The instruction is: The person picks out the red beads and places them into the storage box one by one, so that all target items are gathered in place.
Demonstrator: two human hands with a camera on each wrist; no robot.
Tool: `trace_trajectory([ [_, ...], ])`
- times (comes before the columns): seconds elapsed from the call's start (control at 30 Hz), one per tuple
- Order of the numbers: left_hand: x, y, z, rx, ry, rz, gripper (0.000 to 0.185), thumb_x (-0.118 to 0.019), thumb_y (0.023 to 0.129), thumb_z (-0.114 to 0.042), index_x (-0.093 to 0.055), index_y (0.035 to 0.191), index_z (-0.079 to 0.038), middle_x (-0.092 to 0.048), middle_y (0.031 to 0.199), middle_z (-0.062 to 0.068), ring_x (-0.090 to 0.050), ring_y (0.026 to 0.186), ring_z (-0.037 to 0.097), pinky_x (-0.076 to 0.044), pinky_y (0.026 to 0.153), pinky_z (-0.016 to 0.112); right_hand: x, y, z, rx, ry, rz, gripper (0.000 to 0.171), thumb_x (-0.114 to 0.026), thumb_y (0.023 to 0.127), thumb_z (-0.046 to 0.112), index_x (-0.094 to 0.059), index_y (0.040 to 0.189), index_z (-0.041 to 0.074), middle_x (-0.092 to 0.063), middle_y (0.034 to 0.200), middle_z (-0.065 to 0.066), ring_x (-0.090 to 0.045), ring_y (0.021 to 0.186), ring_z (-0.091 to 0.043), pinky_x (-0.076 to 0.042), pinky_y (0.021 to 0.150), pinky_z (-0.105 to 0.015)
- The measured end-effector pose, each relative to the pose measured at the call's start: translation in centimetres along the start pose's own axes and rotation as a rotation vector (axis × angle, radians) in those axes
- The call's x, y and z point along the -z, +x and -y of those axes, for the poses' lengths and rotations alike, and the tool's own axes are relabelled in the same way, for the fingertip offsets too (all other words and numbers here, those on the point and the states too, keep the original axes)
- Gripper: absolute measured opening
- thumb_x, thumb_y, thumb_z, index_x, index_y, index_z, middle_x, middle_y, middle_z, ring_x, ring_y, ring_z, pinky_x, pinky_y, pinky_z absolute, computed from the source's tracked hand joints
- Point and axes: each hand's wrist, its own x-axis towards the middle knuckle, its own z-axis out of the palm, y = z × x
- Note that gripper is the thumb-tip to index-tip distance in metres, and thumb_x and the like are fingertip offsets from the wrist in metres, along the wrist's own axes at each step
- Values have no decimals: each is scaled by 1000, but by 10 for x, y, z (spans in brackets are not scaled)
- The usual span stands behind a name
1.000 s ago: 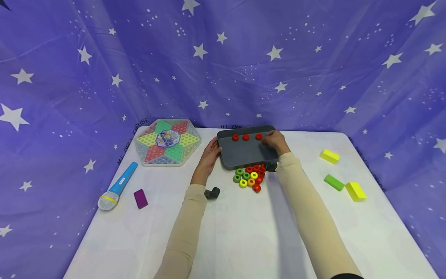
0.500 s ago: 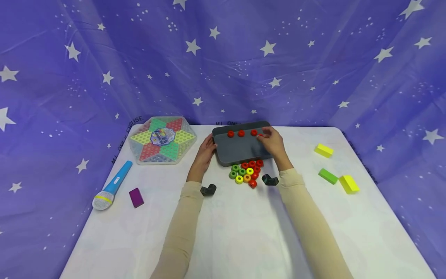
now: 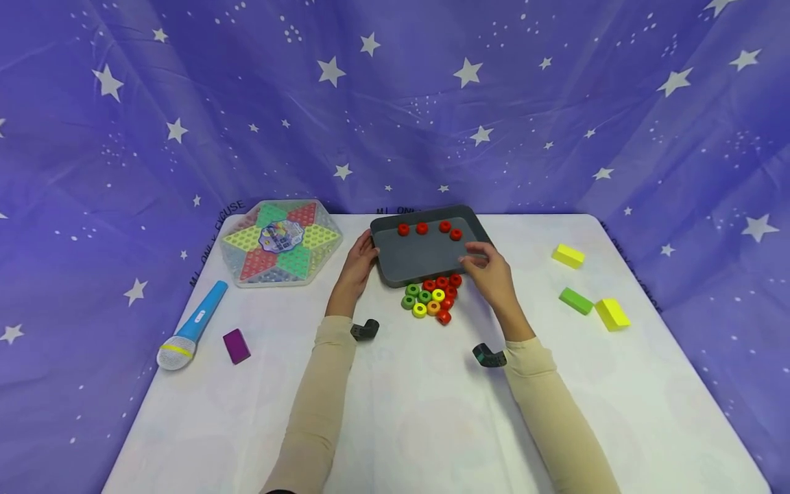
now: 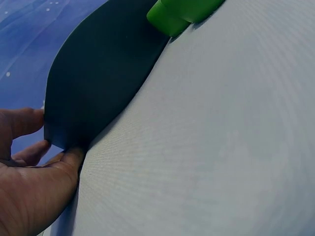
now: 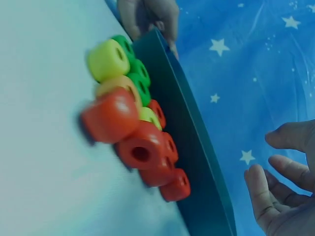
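A dark grey tray (image 3: 420, 257) lies at the far side of the white table with several red beads (image 3: 422, 228) standing in its back part. My left hand (image 3: 358, 264) holds the tray's left end, thumb and fingers at its wall in the left wrist view. Just over the tray's front right corner is my right hand (image 3: 490, 274), with nothing between its spread fingers. Directly before the tray sits a cluster of beads: green beads (image 3: 409, 302), yellow beads (image 3: 420, 310), an orange bead (image 3: 434, 307) and red beads (image 3: 444, 317).
Left of the tray lies a hexagonal marble game board (image 3: 280, 243), with a blue toy microphone (image 3: 193, 326) and a purple block (image 3: 237, 346) nearer. On the right are yellow blocks (image 3: 612, 314) and a green block (image 3: 577, 300). A starry purple curtain (image 3: 395, 103) hangs behind.
My right hand has set a red bead in the tray, let go of it and drawn back toward the front right corner. The left hand has stayed at the tray's left end.
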Motion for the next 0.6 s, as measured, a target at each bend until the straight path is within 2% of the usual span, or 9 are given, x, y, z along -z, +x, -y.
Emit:
trace_trajectory([
  [0.3,2,2,-4,-5,8,0,64,-43,97,6,-21,154,-9,-21,160,10,-21,146,18,-21,119,36,-7,-44,-14,7,-11,22,34,-69,89,18,-62,120,6,-64,121,-9,-65,105,-20,-53,83,-27],
  [0.6,-1,1,-4,7,23,2,63,-43,97,7,-21,154,-8,-21,160,11,-21,146,20,-21,119,36,-19,-79,-25,66,-66,23,26,-73,84,14,-65,107,4,-65,107,-9,-67,95,-23,-57,79,-35],
])
